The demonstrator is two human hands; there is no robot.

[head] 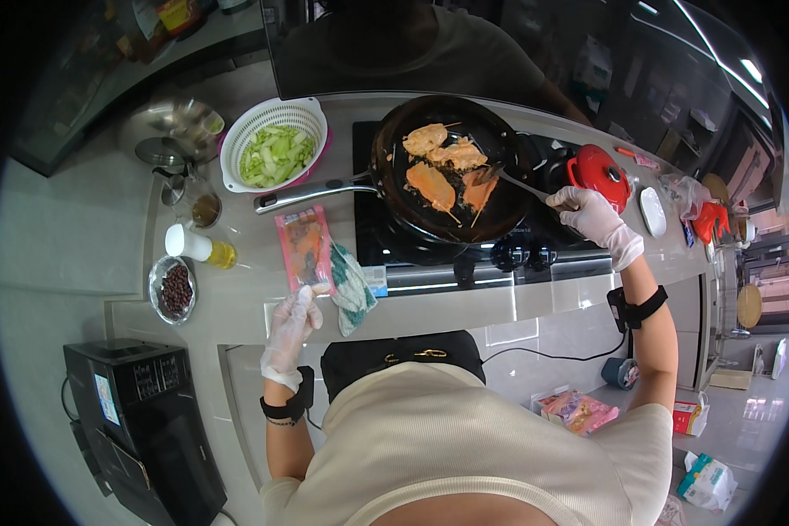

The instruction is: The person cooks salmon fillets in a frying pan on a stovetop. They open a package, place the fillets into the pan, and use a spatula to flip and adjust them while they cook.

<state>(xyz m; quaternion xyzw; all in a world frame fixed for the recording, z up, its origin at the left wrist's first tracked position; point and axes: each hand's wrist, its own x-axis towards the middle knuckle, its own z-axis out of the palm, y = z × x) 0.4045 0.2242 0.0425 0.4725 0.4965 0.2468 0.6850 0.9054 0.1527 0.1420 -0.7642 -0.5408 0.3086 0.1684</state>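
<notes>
Both hands wear thin translucent gloves. My right hand (588, 214) grips a metal spatula (523, 184), its head against a piece of meat on a stick (479, 192) in a black frying pan (457, 227). Several such orange-coated pieces lie in the pan, which stands on a black glass cooktop (375, 256). My left hand (294, 322) is at the lower edge of a pink-edged clear packet (304, 246) of orange food; its thumb and fingers pinch what looks like the packet's edge. A green and white cloth (350, 289) lies beside the packet, partly under it.
Left of the pan are a white colander (233, 141) of cut green vegetables, a glass pitcher (191, 197), an oil bottle (200, 247) and a foil-lined bowl (161, 309) of dark red beans. The pan's handle (315, 194) points left. A red lidded pot (597, 171) and a white dish (652, 212) stand right.
</notes>
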